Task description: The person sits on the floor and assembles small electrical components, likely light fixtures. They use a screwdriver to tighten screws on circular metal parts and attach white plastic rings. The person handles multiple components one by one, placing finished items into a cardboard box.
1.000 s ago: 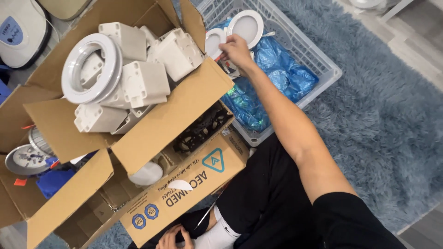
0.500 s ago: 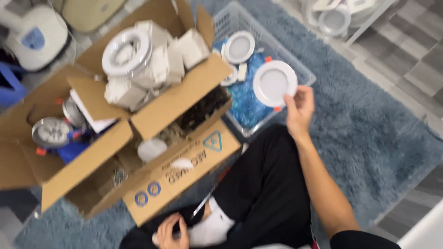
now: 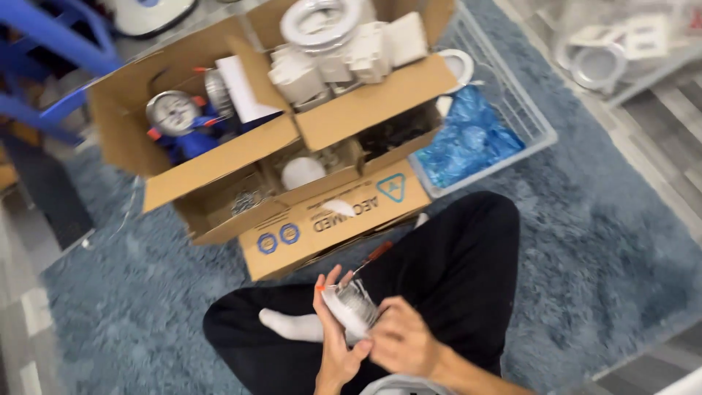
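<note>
Seated cross-legged on a blue rug. I see the left hand curled around a round white light fixture, held on edge over my lap, thumb and fingers pinching its rim. Right hand closes on the fixture's other side, fingers bent against its back. Open cardboard box of similar fixtures lies ahead; wire basket with blue bags just beside it.

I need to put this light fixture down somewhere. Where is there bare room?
Bare rug lies right of the knee, below the wire basket, and left of the cardboard box. The box and basket are crowded. Both hands, left hand and right hand, hold the fixture.
</note>
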